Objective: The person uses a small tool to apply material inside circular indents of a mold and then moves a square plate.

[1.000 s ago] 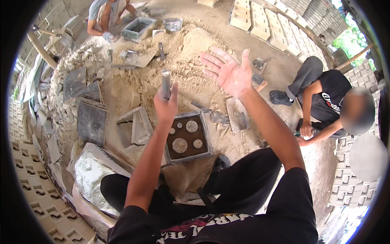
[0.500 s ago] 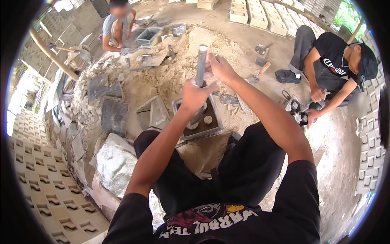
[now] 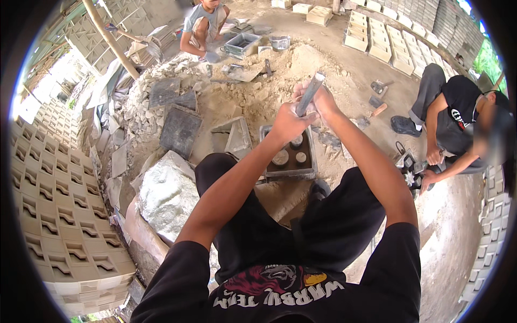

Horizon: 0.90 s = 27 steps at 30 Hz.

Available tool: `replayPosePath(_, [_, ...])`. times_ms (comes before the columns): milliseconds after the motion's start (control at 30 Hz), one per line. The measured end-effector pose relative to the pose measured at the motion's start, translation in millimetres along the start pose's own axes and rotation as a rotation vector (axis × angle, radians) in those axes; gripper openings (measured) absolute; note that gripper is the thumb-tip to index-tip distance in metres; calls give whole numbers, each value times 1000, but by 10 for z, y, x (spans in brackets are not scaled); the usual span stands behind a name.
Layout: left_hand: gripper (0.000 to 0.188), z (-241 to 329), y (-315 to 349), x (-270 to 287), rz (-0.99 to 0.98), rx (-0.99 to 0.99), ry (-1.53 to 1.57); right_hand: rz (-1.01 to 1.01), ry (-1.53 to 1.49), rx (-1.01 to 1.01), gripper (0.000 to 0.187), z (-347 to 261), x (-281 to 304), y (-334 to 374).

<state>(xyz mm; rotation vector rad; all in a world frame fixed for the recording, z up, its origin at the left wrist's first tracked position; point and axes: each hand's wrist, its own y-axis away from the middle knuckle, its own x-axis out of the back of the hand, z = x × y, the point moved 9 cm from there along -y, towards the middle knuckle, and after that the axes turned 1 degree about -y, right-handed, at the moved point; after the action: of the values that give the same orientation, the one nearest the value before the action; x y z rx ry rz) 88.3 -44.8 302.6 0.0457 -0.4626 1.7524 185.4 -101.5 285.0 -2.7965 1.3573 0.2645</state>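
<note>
1. Head view, hands: left hand [image 3: 291, 124] is wrapped round the lower part of a grey rod [image 3: 309, 96], fingers curled in; probably held low so the upper length stays free. Right hand [image 3: 326, 103] is at the rod's right side, its fingers passing behind it, some showing on the left; can't tell if they press on it, maybe steadying it.
2. Head view, rod: it's up in front of the person, above the far edge of a box [image 3: 291, 176], tilted, top leaning right and far. Straight, cylindrical, dull grey, likely metal; top end paler, looks worn or dusty.
3. Head view, around: box sits near, just beyond the knees, likely for easy reach; dark bed inside, pale round discs [image 3: 280, 157] on it. Sand heap [image 3: 309, 60] beyond; wooden-handled tool [image 3: 379, 109] right; dark plate [image 3: 181, 130] left.
</note>
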Motion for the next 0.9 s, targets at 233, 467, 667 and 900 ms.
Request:
replayPosePath(233, [15, -268, -129, 30, -35, -32, -106, -70, 42, 10, 74, 162, -1, -144])
replayPosePath(467, [21, -528, -234, 156, -87, 45, -197, 121, 100, 109, 73, 189, 428, -442])
replayPosePath(667, [23, -700, -126, 315, -40, 229, -212, 32, 451, 303, 59, -284, 595, -366])
replayPosePath(900, [24, -791, -309, 405, 109, 109, -160, -280, 395, 481, 44, -538, -22, 53])
